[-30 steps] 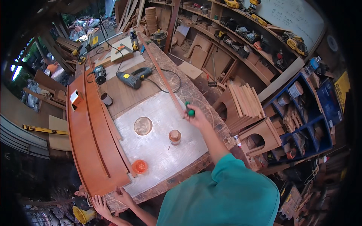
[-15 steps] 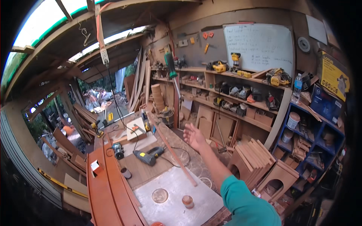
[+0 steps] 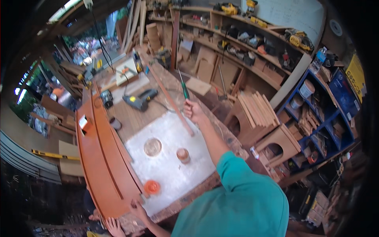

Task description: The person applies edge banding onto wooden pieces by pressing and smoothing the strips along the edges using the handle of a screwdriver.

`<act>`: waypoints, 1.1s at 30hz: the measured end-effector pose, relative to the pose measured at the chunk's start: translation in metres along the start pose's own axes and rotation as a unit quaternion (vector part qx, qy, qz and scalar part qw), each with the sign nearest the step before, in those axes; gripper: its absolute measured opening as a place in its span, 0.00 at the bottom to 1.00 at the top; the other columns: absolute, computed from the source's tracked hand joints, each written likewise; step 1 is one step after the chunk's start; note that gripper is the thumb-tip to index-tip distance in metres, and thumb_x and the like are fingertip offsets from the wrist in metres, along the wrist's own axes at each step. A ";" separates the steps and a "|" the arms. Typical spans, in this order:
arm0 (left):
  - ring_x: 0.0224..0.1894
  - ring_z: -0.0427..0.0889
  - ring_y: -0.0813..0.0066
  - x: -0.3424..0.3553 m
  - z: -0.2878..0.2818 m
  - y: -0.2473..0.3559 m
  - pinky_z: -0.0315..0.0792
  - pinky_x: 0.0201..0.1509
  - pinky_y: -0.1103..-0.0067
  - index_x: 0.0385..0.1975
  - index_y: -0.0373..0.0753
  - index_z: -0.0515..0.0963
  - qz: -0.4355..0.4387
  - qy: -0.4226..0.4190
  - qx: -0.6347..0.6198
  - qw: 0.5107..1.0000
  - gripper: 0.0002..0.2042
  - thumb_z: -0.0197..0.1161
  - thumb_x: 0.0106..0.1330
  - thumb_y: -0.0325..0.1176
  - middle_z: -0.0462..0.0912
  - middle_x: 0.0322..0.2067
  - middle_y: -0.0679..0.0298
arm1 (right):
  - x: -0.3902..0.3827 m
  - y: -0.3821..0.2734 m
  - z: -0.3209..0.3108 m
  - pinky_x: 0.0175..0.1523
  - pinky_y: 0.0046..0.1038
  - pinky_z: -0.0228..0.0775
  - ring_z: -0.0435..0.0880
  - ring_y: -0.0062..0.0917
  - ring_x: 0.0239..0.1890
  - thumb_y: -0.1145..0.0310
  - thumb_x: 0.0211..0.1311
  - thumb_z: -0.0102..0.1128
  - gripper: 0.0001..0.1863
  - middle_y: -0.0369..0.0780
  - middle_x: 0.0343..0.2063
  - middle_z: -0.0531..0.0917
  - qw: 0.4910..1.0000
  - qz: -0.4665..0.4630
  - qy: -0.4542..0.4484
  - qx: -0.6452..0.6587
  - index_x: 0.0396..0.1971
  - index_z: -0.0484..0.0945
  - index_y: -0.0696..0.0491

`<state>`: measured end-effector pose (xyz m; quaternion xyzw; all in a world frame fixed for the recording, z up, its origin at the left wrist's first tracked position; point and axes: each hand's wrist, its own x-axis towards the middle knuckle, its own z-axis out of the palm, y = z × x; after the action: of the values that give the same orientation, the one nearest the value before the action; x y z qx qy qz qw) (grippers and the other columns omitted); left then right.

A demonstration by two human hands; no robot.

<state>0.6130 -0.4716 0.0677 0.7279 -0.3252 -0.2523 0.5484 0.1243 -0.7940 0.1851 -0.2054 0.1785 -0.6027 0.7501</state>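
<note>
My right hand [image 3: 193,110] is closed around the bottom of a screwdriver's green handle. The screwdriver [image 3: 184,89] points up and away, its thin shaft above the far edge of the workbench. My left hand [image 3: 138,210] is low, at the near end of long reddish-brown boards [image 3: 106,158]. Its fingers look bent together; what they hold, if anything, is too small to make out. Between my hands a small jar [image 3: 182,155] stands on a grey metal plate [image 3: 169,136], with an orange round lid or dish [image 3: 152,187] nearer my left hand.
Another person's hand [image 3: 114,227] rests by the boards' near end. A heat gun [image 3: 140,99], a wooden strip [image 3: 169,100] and a white-topped block [image 3: 126,71] lie across the bench. Arched wooden panels [image 3: 252,116] and a blue shelf unit [image 3: 316,122] stand right.
The screwdriver was in mid-air above my open right hand, shaft down; now that hand grips it, shaft up. The view has tilted down, bringing my left hand and another person's hand into sight.
</note>
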 end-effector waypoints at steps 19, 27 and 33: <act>0.33 0.78 0.78 0.018 0.079 0.110 0.74 0.38 0.82 0.54 0.30 0.72 0.105 -0.107 -0.032 0.988 0.14 0.54 0.70 0.25 0.81 0.32 0.60 | -0.264 -0.027 -0.142 0.15 0.19 0.52 0.64 0.14 0.12 0.59 0.72 0.54 0.12 0.30 0.14 0.69 0.841 -0.143 0.496 -0.159 0.31 0.73 0.51; 0.34 0.76 0.76 -0.059 0.187 0.256 0.73 0.40 0.80 0.56 0.31 0.71 0.284 -0.098 0.056 0.952 0.15 0.54 0.73 0.30 0.77 0.28 0.62 | -0.421 -0.087 -0.237 0.15 0.19 0.53 0.65 0.14 0.12 0.57 0.72 0.54 0.14 0.30 0.14 0.69 0.766 -0.229 0.591 -0.111 0.31 0.74 0.52; 0.30 0.75 0.76 -0.231 0.335 0.284 0.71 0.41 0.78 0.56 0.30 0.70 0.377 -0.132 0.029 0.916 0.16 0.54 0.71 0.27 0.78 0.27 0.61 | -0.505 -0.115 -0.318 0.15 0.20 0.54 0.66 0.13 0.11 0.60 0.72 0.55 0.15 0.31 0.12 0.71 0.769 -0.074 0.592 -0.229 0.25 0.73 0.51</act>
<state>0.1620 -0.5642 0.2522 0.5271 -0.6522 -0.1106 0.5335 -0.2411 -0.3514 -0.0154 0.0140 0.7040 -0.5998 0.3800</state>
